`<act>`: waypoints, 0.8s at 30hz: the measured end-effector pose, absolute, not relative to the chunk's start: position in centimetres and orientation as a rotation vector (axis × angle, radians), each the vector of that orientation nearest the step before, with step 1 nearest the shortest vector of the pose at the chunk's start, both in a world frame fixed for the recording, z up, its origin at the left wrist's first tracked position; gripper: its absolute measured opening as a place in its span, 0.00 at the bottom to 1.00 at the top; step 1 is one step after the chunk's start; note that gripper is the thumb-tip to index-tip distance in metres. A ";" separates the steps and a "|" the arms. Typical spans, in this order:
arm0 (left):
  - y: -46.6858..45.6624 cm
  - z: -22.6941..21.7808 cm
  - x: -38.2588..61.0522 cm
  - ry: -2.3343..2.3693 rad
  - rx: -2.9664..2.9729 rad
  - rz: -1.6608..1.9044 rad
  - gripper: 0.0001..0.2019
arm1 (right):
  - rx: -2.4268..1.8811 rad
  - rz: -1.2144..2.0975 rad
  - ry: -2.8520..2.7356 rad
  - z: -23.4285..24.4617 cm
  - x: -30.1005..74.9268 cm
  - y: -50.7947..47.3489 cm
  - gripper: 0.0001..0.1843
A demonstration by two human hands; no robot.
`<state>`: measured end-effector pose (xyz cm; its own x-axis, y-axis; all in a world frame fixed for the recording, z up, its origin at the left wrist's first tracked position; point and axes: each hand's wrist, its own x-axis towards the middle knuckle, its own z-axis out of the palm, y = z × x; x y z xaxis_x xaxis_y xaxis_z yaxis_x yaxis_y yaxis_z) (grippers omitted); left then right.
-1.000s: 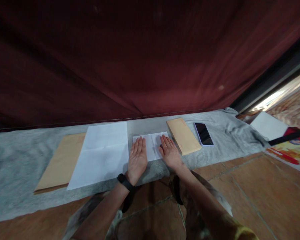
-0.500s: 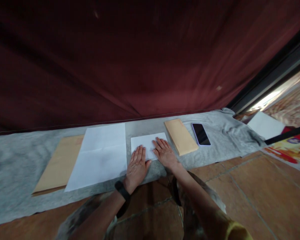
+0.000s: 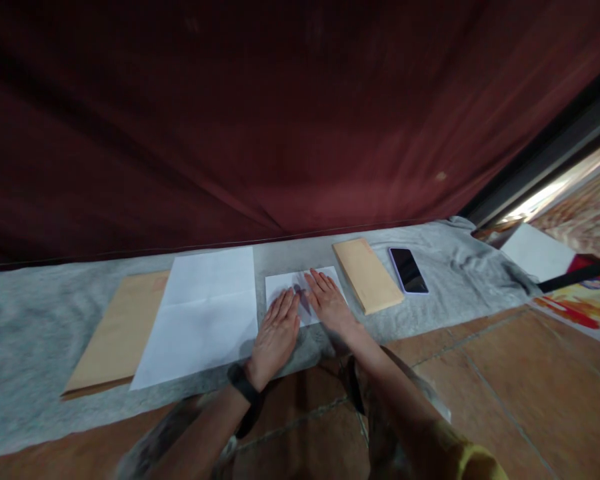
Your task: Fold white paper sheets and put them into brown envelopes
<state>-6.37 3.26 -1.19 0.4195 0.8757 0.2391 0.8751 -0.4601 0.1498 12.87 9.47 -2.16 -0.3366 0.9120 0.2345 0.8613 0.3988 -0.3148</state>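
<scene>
A small folded white paper (image 3: 286, 285) lies on the grey cloth (image 3: 25, 320) in front of me. My left hand (image 3: 275, 332) rests flat on its near left corner, fingers stretched out and together. My right hand (image 3: 330, 303) lies flat on the paper's right half, fingers spread. Neither hand holds anything. A black band sits on my left wrist.
A large white sheet (image 3: 201, 312) lies left of the paper, overlapping a brown envelope (image 3: 116, 330). To the right sit a smaller brown envelope (image 3: 365, 275) and a dark phone (image 3: 408, 269). A dark red curtain (image 3: 280, 113) hangs behind. Tiled floor (image 3: 505, 373) lies to the right.
Both hands slid back toward me along the small paper and came closer together; they stay flat on it throughout.
</scene>
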 end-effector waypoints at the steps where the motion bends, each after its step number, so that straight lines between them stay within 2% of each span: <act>1: 3.6 -1.0 -6.1 1.638 2.636 0.462 0.26 | -1.509 0.204 -2.310 -2.1 12.3 9.4 0.28; 10: 7.9 -2.6 -4.0 1.827 2.468 0.447 0.27 | -1.556 0.154 -2.363 -3.2 10.8 10.0 0.26; 24: 6.8 -3.4 -5.7 1.923 2.492 0.564 0.27 | -1.679 0.076 -2.288 -3.8 13.4 10.9 0.27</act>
<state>-5.69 6.79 -3.40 0.2152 0.9266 0.3085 0.9463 -0.2759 0.1685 13.45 10.88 -3.82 -0.2709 0.9395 0.2098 0.9235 0.3151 -0.2187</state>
